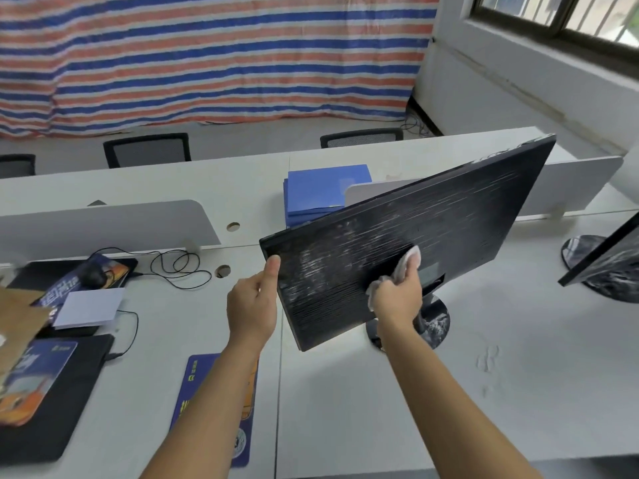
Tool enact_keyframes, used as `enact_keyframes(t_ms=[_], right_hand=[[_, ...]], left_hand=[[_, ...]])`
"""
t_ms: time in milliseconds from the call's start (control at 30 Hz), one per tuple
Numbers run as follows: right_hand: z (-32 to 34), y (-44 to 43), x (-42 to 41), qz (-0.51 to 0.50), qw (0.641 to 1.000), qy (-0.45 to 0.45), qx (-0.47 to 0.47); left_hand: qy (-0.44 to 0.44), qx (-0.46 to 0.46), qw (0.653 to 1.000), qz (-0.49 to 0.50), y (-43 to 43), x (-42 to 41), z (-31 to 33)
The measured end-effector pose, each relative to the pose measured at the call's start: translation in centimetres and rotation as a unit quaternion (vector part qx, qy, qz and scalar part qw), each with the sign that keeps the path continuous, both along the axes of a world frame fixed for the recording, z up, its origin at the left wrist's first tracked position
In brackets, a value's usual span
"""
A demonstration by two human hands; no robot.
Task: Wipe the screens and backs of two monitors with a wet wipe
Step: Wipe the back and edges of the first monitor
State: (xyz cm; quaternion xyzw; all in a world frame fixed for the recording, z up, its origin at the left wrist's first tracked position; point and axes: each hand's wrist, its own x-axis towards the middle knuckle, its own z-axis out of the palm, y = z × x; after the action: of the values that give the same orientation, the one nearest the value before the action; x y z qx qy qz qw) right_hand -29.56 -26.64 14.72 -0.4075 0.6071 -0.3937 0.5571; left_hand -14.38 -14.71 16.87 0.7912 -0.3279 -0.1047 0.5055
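A black monitor stands on the white desk with its dusty, streaked back turned towards me, tilted on a round marbled base. My left hand grips the panel's left edge, thumb up on the back. My right hand holds a white wet wipe and presses it against the lower middle of the back, beside the stand mount. A second monitor shows only partly at the right edge, on its own round base.
A stack of blue folders lies behind the monitor by the white dividers. At the left are a black mouse with a looped cable, printed mouse pads, white paper and brown cardboard. Office chairs stand beyond the desk.
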Motion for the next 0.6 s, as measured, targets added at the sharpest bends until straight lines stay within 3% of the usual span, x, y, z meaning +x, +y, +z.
enact_keyframes(t_ms=[100,267,333,467,600], right_hand=[[-0.8,3.7,2.1,0.061,0.989,0.1,-0.086],[-3.2,11.5,4.5,0.261,0.936,0.109,-0.209],[-3.4,12.0,4.3,0.281,0.928,0.109,-0.221],[-5.1,4.8,2.6,0.19,0.951,0.091,-0.225],[-3.1,-5.7,-1.4,0.032,0.974,0.134,-0.181]], left_hand=[[-0.016,0.001,1.0,0.006,0.0,-0.3,-0.2],[-0.036,0.002,0.999,0.017,0.1,-0.3,-0.3],[-0.035,0.0,0.999,0.012,0.1,-0.4,-0.4],[-0.015,-0.004,1.0,0.016,-0.1,-0.4,-0.4],[0.001,0.0,1.0,0.016,0.1,-0.2,-0.4]])
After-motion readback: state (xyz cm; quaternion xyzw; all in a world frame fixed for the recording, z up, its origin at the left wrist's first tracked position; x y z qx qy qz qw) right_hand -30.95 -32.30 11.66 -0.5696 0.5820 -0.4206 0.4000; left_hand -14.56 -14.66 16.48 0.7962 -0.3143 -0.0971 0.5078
